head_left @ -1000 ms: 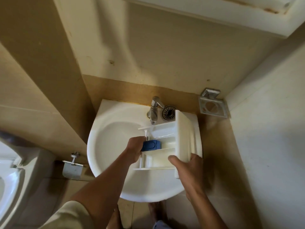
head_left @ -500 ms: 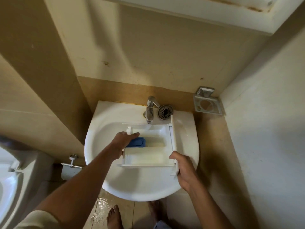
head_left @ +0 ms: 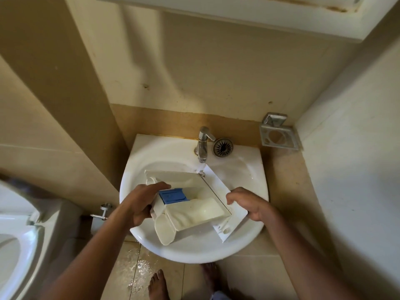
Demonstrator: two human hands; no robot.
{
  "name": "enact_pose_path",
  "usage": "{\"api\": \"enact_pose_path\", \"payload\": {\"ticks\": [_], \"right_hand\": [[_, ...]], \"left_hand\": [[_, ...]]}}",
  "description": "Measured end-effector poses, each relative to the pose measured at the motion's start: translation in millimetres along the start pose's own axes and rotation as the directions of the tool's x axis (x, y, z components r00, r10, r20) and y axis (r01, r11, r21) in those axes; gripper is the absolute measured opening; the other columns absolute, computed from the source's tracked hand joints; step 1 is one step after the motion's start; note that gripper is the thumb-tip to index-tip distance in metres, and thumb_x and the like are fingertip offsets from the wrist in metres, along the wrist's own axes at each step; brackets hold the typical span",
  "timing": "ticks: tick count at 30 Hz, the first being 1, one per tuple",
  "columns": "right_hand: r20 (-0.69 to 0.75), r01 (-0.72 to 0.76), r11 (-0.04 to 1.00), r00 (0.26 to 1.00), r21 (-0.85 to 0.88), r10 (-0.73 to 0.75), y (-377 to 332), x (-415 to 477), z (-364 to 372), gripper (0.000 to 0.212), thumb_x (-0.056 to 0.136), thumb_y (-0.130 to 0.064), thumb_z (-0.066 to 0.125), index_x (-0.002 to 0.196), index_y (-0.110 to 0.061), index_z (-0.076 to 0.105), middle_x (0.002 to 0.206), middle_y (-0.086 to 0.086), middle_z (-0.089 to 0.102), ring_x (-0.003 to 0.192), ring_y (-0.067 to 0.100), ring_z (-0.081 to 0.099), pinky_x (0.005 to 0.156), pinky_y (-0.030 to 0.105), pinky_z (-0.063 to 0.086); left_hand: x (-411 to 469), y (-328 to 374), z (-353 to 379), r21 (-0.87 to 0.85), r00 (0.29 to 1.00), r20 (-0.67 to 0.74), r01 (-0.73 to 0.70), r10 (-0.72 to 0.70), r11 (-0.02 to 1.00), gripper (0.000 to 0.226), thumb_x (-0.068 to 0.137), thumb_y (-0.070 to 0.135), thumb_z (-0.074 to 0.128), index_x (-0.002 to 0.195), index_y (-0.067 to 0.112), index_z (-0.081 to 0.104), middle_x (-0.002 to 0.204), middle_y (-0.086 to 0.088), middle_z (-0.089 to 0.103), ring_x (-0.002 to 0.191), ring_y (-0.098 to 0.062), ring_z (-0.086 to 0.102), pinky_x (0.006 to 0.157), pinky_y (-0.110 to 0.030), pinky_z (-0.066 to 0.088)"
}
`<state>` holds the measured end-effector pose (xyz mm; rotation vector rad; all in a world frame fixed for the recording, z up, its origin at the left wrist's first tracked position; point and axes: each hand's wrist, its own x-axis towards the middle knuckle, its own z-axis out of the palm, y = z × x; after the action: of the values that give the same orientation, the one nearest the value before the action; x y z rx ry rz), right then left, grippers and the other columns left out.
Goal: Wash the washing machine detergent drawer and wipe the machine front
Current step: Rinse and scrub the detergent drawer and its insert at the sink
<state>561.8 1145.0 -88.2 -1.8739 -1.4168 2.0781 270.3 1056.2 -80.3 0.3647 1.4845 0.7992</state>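
Tilted since before, drawer (head_left: 190, 204) lies diagonally under tap (head_left: 203, 146); left hand (head_left: 140, 204) grips its rear, right hand (head_left: 249, 204) its front.

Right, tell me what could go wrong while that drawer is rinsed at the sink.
1. The detergent drawer is tilted over the basin, with its front panel past the rim; water may run onto the already wet floor, where bare feet stand.
2. The left hand and right hand hold wet plastic; it could slip and knock the tap.
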Motion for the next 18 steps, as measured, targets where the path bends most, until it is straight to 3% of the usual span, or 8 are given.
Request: {"api": "enact_pose_path", "payload": {"ticks": [4,8,10,12,15,18], "right_hand": [[0.043,0.081,0.987,0.996,-0.137,-0.075,-22,17,-4,0.016,0.095,-0.011,0.060,0.106,-0.008,0.072,0.108,0.017,0.074,0.095,0.032,0.070,0.074,0.029,0.055],[-0.010,0.221,0.912,0.971,-0.345,-0.240,-52,43,-5,0.027,0.093,-0.025,0.069,0.116,-0.010,0.072,0.113,0.007,0.074,0.109,0.021,0.067,0.090,0.028,0.048],[-0.048,0.263,0.861,0.948,-0.436,-0.314,-68,57,-7,0.029,0.086,-0.029,0.077,0.106,-0.008,0.076,0.103,0.007,0.075,0.096,0.016,0.069,0.078,0.027,0.047],[-0.081,0.262,0.805,0.931,-0.533,-0.356,-82,69,-9,0.031,0.079,-0.030,0.083,0.088,-0.002,0.074,0.081,0.007,0.069,0.073,0.013,0.060,0.063,0.026,0.037],[-0.110,0.263,0.762,0.910,-0.592,-0.399,-91,82,-13,0.038,0.074,-0.030,0.087,0.070,0.001,0.066,0.064,0.005,0.051,0.063,0.014,0.047,0.058,0.027,0.029],[-0.182,0.303,0.770,0.862,-0.561,-0.472,-94,89,-19,0.044,0.076,-0.026,0.085,0.051,-0.018,0.051,0.054,-0.004,0.042,0.054,0.010,0.040,0.052,0.026,0.026]], "left_hand": [[-31,-7,2,-0.152,0.997,-0.004,-0.079,0.080,0.985,0.032,0.089,0.021,0.070,0.119,0.009,0.066,0.110,-0.023,0.073,0.091,-0.037,0.068,0.088,-0.055,0.055],[-42,-26,21,-0.278,0.988,-0.092,-0.143,0.122,0.950,0.030,0.091,0.016,0.069,0.120,0.009,0.064,0.104,-0.018,0.076,0.089,-0.033,0.070,0.076,-0.043,0.057],[-44,-35,34,-0.346,0.984,-0.131,-0.161,0.122,0.924,0.031,0.091,0.019,0.068,0.121,0.010,0.064,0.102,-0.017,0.077,0.091,-0.034,0.071,0.074,-0.044,0.059],[-45,-39,50,-0.403,0.980,-0.149,-0.184,0.134,0.897,0.031,0.093,0.024,0.067,0.121,0.012,0.062,0.102,-0.017,0.077,0.089,-0.032,0.072,0.074,-0.044,0.059],[-45,-35,74,-0.422,0.970,-0.167,-0.234,0.179,0.876,0.028,0.096,0.028,0.064,0.121,0.015,0.062,0.102,-0.014,0.077,0.090,-0.029,0.073,0.072,-0.041,0.059],[-39,-29,90,-0.403,0.954,-0.207,-0.285,0.216,0.870,0.029,0.096,0.026,0.064,0.124,0.019,0.060,0.106,-0.008,0.077,0.097,-0.028,0.073,0.078,-0.044,0.061]]}}
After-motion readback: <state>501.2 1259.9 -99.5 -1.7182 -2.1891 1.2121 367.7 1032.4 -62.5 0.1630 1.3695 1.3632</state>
